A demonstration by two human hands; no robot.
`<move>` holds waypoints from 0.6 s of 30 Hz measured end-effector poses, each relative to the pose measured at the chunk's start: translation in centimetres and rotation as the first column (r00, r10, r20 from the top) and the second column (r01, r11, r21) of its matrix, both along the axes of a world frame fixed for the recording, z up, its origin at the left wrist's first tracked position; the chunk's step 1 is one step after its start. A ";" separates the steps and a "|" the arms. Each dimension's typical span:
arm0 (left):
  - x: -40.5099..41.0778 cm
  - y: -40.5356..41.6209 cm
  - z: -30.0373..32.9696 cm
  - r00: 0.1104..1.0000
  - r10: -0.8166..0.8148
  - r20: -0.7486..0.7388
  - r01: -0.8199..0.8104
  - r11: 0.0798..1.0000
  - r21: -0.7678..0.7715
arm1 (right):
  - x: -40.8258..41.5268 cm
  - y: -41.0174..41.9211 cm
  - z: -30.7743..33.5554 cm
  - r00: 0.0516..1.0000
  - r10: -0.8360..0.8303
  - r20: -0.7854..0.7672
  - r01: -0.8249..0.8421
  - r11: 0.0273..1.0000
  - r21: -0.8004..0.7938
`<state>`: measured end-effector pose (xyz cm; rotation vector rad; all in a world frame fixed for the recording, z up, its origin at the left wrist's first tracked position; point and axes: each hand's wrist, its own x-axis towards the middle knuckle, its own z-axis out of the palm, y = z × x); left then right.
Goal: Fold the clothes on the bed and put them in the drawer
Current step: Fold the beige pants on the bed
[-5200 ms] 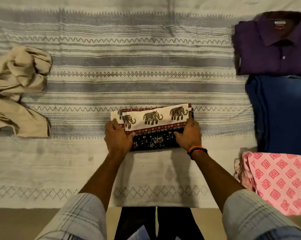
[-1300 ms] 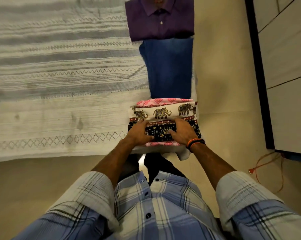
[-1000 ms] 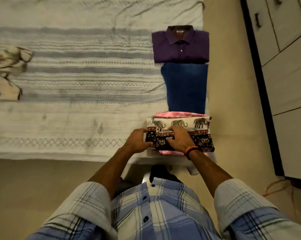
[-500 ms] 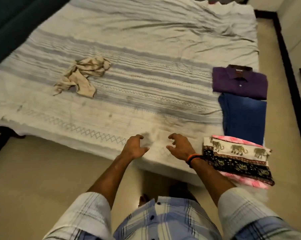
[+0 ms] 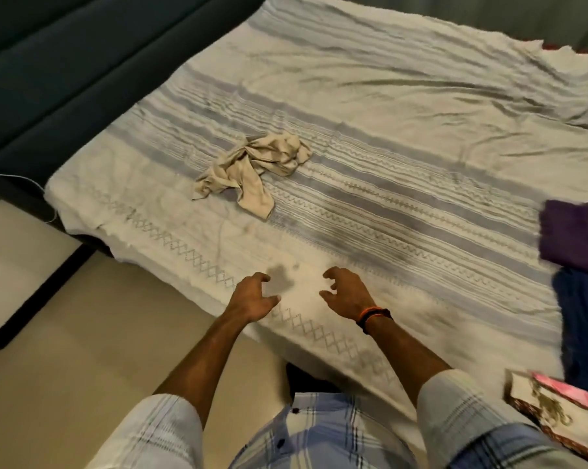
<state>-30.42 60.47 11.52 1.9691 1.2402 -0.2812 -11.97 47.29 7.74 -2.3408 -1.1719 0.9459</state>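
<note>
A crumpled beige garment (image 5: 252,167) lies unfolded on the striped bedsheet (image 5: 404,170), toward the far left. My left hand (image 5: 252,296) and my right hand (image 5: 346,292) hover over the near edge of the bed, fingers loosely curled, holding nothing. At the right edge lie folded clothes: a purple shirt (image 5: 571,236), a blue garment (image 5: 583,319), and at the bottom right the elephant-print cloth (image 5: 549,418) on top of a pink patterned one (image 5: 570,396).
A dark blue headboard or sofa (image 5: 66,69) runs along the left of the bed. Pale floor (image 5: 66,350) lies to the left of and below the bed. No drawer is in view.
My hands have left the elephant-print cloth on the pink one. The view has swung left, so the folded stack now sits at the right edge and the beige garment is nearer the middle.
</note>
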 end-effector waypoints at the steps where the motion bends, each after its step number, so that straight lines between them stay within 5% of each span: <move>1: 0.1 2.1 0.0 1.000 0.016 -0.010 -0.016 1.000 0.002 | 0.3 2.4 -0.2 1.000 0.008 -0.012 -0.008 1.000 -0.002; 18: 5.7 27.5 -3.2 0.999 0.048 -0.018 -0.050 0.993 -0.104 | 4.8 28.3 -2.3 0.999 0.015 -0.050 -0.020 0.994 -0.106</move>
